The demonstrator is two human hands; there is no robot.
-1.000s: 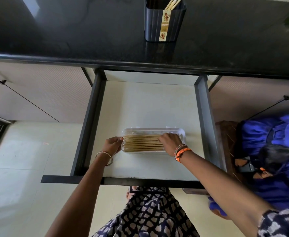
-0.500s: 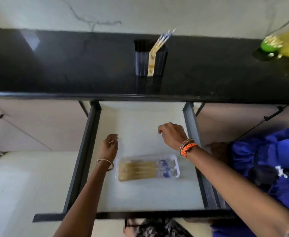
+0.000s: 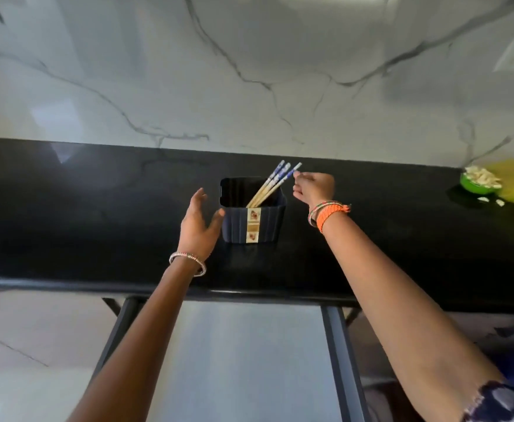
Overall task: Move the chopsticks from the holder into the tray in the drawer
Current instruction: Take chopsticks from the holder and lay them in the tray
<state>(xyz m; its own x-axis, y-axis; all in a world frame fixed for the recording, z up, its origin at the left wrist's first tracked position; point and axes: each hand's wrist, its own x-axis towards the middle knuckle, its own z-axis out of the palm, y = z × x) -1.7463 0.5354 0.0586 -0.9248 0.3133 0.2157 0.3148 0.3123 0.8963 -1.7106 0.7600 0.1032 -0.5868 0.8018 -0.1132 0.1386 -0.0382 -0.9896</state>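
Reaching across the black desk point(image 3: 97, 214), both hands close in on the dark ribbed holder point(image 3: 264, 223) that stands near the marble wall point(image 3: 249, 71). The left hand point(image 3: 199, 226) is spread open, fingers straight, with the thumb touching or just beside the holder's left wall. The right hand point(image 3: 313, 187) is at the blue patterned tops of the chopsticks point(image 3: 275, 182), its fingers curled in toward the rightmost tip; whether they actually pinch it cannot be told from the blurred view. The chopsticks, a few of them, lean to the right inside the holder, pale wood below and blue at the upper ends. Below the desk edge the open drawer point(image 3: 341, 360) shows its pale floor and dark side rails; the tray is out of view. A green bowl point(image 3: 475, 185) sits far right on the desk.
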